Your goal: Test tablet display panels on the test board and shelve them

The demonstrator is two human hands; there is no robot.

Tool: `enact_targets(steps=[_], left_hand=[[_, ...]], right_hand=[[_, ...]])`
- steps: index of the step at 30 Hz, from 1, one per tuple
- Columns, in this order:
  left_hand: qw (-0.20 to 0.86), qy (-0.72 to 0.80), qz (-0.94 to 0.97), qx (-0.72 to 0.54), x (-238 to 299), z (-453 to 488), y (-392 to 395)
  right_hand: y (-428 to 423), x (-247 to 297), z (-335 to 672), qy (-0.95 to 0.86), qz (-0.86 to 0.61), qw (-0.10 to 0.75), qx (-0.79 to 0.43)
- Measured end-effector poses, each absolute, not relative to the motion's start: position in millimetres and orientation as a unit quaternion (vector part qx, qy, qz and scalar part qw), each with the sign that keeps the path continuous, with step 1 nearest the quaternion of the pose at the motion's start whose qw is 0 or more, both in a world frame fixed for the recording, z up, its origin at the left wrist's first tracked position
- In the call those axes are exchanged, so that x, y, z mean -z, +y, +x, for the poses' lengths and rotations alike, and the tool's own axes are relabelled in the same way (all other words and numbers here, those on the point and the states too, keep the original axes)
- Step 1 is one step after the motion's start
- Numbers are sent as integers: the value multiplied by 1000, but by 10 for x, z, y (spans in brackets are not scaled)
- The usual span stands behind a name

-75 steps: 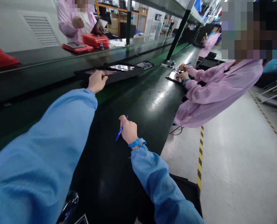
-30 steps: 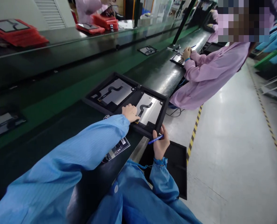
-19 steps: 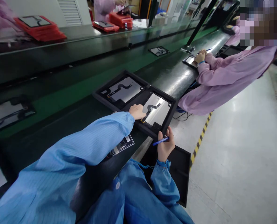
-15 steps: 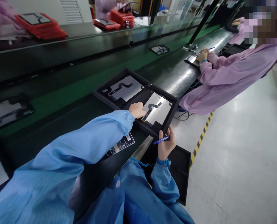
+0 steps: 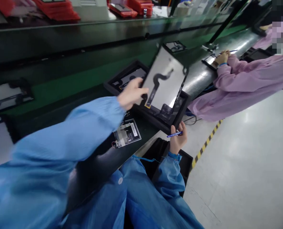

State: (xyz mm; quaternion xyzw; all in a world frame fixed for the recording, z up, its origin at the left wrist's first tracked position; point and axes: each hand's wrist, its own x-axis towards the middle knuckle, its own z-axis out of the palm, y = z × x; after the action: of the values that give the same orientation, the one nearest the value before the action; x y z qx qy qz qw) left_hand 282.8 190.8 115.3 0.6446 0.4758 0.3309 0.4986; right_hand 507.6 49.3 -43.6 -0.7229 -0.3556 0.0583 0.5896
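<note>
Our display panel, tilted up from its black tray near the tabletop edge; left hand blurred at its side, grip unclear; right hand closed on a blue pen. Risk: one-handed support lets panel slip, creasing flex cable

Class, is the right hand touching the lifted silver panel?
Apart: the head view shows the right hand below the black tray's rim, which lies between that hand and the silver panel.
</note>
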Motion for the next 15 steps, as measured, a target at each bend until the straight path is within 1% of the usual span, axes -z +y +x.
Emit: enact_targets(steps=[2, 4, 6, 8, 11, 14, 15], left_hand=[[530, 494, 567, -393, -1289, 2162, 1563], [494, 543, 504, -455, -1266, 1519, 1111], [438, 605, 454, -486, -1067, 1020, 663], [413, 662, 406, -475, -759, 704, 322], [427, 692, 395, -426, -317, 510, 64], [467, 679, 397, -404, -52, 484, -8], [460, 677, 425, -386, 2, 481, -23]], right_hand=[[488, 373, 5087, -351, -726, 591, -25], [469, 254, 4988, -342, -721, 603, 12], [438, 100, 4767, -353, -701, 620, -1], [404, -48, 4453, -394, -665, 628, -88], [368, -200, 3952, -447, -605, 621, -221], [338, -261, 3562, -488, -582, 577, -299], [324, -271, 3457, -503, -580, 554, -321]])
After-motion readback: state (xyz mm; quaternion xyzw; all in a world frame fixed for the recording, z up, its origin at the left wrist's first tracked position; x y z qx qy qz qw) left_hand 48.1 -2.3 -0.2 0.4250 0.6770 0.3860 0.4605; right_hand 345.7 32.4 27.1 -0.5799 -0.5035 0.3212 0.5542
